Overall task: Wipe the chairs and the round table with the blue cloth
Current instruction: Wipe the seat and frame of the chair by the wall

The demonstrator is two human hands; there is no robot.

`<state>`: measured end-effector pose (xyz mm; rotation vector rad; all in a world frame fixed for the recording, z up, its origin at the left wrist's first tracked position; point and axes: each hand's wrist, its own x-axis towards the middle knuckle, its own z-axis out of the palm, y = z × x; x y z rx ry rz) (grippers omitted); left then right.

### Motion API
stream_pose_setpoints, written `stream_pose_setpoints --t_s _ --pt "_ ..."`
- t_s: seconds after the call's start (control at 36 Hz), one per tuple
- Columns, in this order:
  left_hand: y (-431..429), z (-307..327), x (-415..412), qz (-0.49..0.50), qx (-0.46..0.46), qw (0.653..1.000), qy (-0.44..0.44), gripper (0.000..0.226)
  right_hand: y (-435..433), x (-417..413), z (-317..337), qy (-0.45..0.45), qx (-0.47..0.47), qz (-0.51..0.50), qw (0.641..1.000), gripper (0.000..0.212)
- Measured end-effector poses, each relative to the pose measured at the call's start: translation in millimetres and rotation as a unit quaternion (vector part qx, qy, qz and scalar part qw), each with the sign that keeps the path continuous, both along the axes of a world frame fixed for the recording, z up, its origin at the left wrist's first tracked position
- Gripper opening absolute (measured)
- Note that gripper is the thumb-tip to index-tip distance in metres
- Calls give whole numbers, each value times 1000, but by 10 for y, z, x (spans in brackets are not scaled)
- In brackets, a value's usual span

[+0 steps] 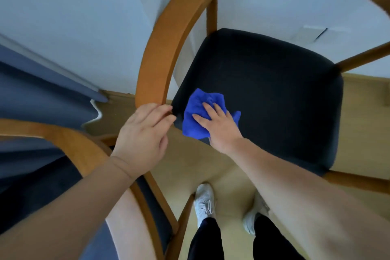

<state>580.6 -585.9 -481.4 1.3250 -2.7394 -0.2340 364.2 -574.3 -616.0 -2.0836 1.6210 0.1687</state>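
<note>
Right hand (pixel 219 126) flat, pressing blue cloth (pixel 196 116) on seat (pixel 274 99) near-left corner; unwiped seat stretches away right. Left hand (pixel 143 135) grips armrest (pixel 156 59) end.

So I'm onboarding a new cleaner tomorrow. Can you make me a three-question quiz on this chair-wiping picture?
1. True or false: the blue cloth lies on the chair's dark seat.
2. Which hand presses the cloth? A) left hand B) right hand C) both
3. Fill in: the left hand rests on the end of the chair's wooden ____.

Key:
1. True.
2. B, the right hand lies flat on the cloth.
3. Armrest.
</note>
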Motion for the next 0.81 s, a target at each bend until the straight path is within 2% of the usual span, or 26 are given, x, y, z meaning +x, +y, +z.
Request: stream_pose_setpoints --t_s 0.11,0.22,0.36,0.5,0.67,0.81 --pt "54 -10 53 35 14 999 10 40 -216 155 -63 52 41 34 997 79" --pt "132 -67 59 53 34 998 -7 38 -84 153 -155 29 44 17 998 78" --pt "138 -109 -6 93 38 995 -21 36 153 -124 -219 28 18 51 998 77" --pt "187 -152 -81 121 29 992 -22 35 541 -578 -194 67 33 81 994 80" --pt "374 -113 -256 155 58 985 -54 40 853 -1009 144 119 111 86 983 70" --pt "635 174 -452 208 161 965 7 44 946 -1206 730 85 125 50 987 74"
